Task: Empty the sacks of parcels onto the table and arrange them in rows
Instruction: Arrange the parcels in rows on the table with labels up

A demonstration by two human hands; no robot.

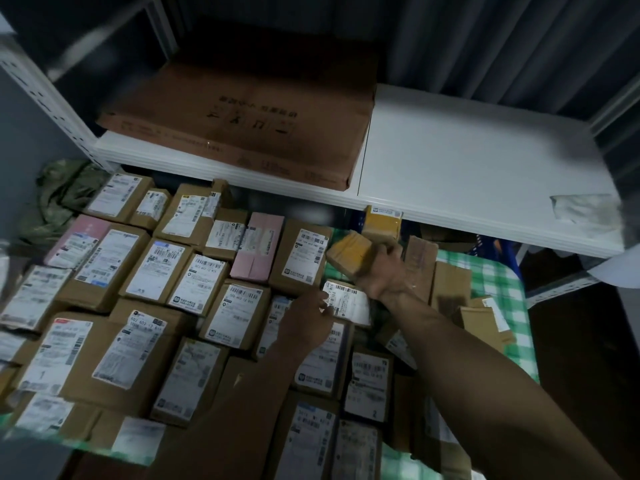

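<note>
Dozens of labelled parcels [156, 271] are already lying in rows across the table [498, 282], filling it from 9 o'clock through the centre. The row work is now coming down to the bare strip of green checked cloth at about 2 o'clock.

Your right hand [384, 271] is curling its fingers round a small yellow-taped box [349, 254] and holding it clear of the cloth, just above the gap beside the last brown parcel in that row [301, 251]. The gap is lying toward 9 o'clock of your grip, very close. The box is sitting askew in your hand, while the parcels in the rows are running their long sides roughly from 1 to 7 o'clock. I judge you are needing a turn of the wrist before you set it down.

Your left hand [308, 317] is reaching toward 2 o'clock, its fingertips arriving at the left edge of a white-labelled parcel [349, 301] just below the held box. Blur is hiding whether those fingers are pinching it or only touching. That hand is the nearer one to this parcel.

The held box is looking squat, its faces wrapped in glossy yellow tape, with no label showing. A second yellow box [381, 223] is resting at 12 o'clock of it under the shelf [450, 161]. Loose brown parcels [450, 282] are lying unsorted toward 3 o'clock.
</note>
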